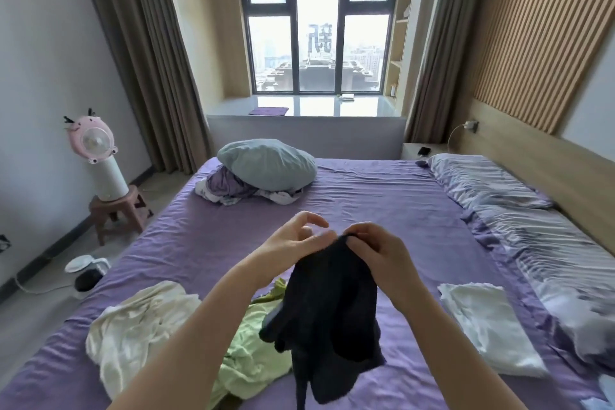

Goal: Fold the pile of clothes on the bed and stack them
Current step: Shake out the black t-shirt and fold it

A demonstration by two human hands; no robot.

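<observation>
Surroundings: a grey-green pillow (266,165) sits on a crumpled bundle of cloth (229,188) at 11 o'clock on the purple bed (382,206); striped bedding (532,226) runs along the 2 to 4 o'clock side; a pink fan (95,146) stands on a small stool (114,213) on the floor at 9 o'clock, with a white kettle (88,268) below it
In the way: a green garment (253,343) lies crumpled directly under the hanging cloth at 6 o'clock; a cream garment (139,323) spreads beside it at 8 o'clock, touching it
Folded piece: a white folded cloth (482,326) lies flat at 4 o'clock, apart from the pile
Task's thing: a dark garment (329,309) hangs in the air above the bed, its lower end over the green one
Right hand (379,253): fingers curled, pinching the dark garment's top edge; the cloth drops straight down from that pinch
Left hand (296,243): just beside the top edge at its 9 o'clock; fingers loosely bent and spread, fingertips at the cloth but not clearly clasping it
</observation>
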